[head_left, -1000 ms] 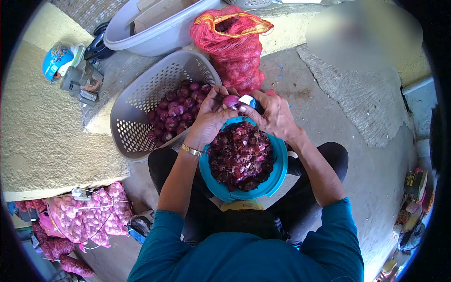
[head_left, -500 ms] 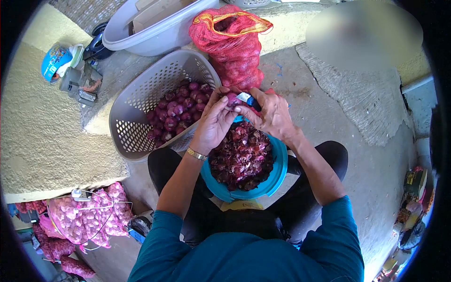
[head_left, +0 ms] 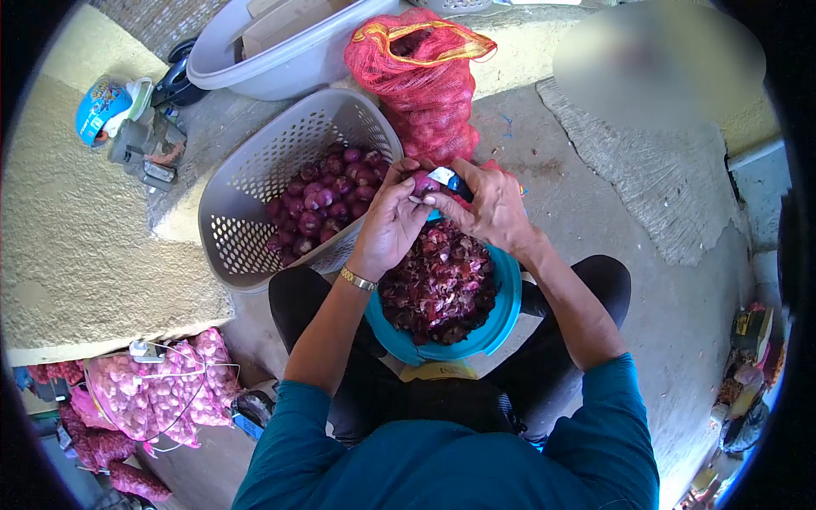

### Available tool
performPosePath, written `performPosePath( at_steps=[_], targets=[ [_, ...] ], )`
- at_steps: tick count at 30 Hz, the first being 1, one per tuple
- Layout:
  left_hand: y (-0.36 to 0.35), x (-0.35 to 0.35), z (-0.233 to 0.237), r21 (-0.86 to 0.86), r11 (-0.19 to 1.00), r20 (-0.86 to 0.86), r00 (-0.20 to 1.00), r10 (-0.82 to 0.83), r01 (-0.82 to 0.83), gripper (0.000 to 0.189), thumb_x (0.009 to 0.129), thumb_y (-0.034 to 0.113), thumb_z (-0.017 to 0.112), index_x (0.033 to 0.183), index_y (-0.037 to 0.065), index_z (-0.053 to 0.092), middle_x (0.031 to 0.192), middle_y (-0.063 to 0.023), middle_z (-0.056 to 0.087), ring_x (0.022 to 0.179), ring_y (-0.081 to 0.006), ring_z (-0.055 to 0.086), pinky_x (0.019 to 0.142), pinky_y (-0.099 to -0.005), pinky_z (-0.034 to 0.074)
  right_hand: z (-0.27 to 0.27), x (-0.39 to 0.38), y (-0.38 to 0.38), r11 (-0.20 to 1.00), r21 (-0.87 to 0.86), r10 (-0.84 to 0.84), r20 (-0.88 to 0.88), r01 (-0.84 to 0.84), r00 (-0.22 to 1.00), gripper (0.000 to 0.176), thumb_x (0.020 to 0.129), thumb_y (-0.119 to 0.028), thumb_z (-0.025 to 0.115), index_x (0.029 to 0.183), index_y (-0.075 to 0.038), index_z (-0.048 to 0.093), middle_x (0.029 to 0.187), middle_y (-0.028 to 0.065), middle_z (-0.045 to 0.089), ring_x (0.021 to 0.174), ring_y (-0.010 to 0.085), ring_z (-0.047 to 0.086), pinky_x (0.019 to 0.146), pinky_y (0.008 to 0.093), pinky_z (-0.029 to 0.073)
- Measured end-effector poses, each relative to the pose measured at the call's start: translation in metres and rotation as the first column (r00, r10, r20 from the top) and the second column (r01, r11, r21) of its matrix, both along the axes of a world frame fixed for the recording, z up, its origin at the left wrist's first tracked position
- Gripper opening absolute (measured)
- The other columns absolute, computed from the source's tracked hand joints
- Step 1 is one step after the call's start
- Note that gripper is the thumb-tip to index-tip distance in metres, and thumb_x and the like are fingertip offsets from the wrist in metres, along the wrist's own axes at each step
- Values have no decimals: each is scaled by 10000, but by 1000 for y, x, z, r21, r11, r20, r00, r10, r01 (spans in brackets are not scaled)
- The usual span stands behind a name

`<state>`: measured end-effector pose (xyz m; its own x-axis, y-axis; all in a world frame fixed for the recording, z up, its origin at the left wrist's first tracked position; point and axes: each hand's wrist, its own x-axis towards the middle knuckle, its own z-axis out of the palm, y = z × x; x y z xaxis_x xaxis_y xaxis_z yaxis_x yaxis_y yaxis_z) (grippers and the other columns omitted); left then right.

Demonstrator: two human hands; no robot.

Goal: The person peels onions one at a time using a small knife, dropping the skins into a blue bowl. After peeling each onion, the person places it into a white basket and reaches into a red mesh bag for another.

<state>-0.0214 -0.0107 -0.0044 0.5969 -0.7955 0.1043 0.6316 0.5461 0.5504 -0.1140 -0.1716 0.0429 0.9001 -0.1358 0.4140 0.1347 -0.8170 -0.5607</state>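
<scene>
Above the far rim of a blue tub (head_left: 507,293), my left hand (head_left: 393,212) is closed round a red onion (head_left: 424,184). My right hand (head_left: 493,204) grips a small tool (head_left: 444,177) with a whitish blade-like part and a dark blue part, held against the onion. The right thumb presses near the onion's lower side. Inside the tub lies a heap of dark red onion skins (head_left: 438,280). Left of my hands, a grey perforated basket (head_left: 242,183) holds several purple onions (head_left: 319,200).
A red mesh sack (head_left: 429,110) of onions stands beyond my hands. Behind the basket is a pale plastic tub (head_left: 280,55) with cardboard. Mesh bags of garlic (head_left: 161,387) lie at the lower left. A blue bowl (head_left: 102,110) sits at the upper left. Goods (head_left: 748,374) line the right edge.
Both hands stay nearly in place with the onion and tool. The onion appears slightly turned, and the view has shifted very little.
</scene>
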Motion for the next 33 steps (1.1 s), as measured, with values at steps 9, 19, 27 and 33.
performPosePath(
  at_steps=[9,19,27,33],
  targets=[
    [-5,-6,9,59,997,-50,997,53,-50,315,929,92,500,1244,88,472,1199,-61,547,1128,-162,519,1077,-366,379,-5,7,3,927,371,16,94,-50,995,184,840,-150,739,924,1,677,837,122,640,730,245,646,635,347,489],
    [-7,-5,-9,81,989,23,992,121,-122,343,934,91,483,1276,67,469,1220,-75,579,1128,-174,549,1055,-390,396,-23,15,12,884,461,-7,178,-77,984,160,823,-43,726,952,22,660,874,111,615,764,214,623,678,325,481],
    [-1,8,-2,86,978,34,981,190,-192,372,911,76,482,1282,90,462,1276,-111,543,1189,-205,519,1059,-378,391,-16,8,5,920,384,125,-111,-74,986,203,842,-121,746,955,12,642,840,117,626,770,189,606,700,338,488],
    [-11,-11,1,160,937,263,928,264,-311,391,908,52,462,1292,97,405,1325,-106,452,1215,-176,453,1088,-340,331,-15,12,19,662,743,14,-141,96,990,326,868,-276,761,1031,-6,678,898,69,696,796,101,598,717,276,498]
  ],
)
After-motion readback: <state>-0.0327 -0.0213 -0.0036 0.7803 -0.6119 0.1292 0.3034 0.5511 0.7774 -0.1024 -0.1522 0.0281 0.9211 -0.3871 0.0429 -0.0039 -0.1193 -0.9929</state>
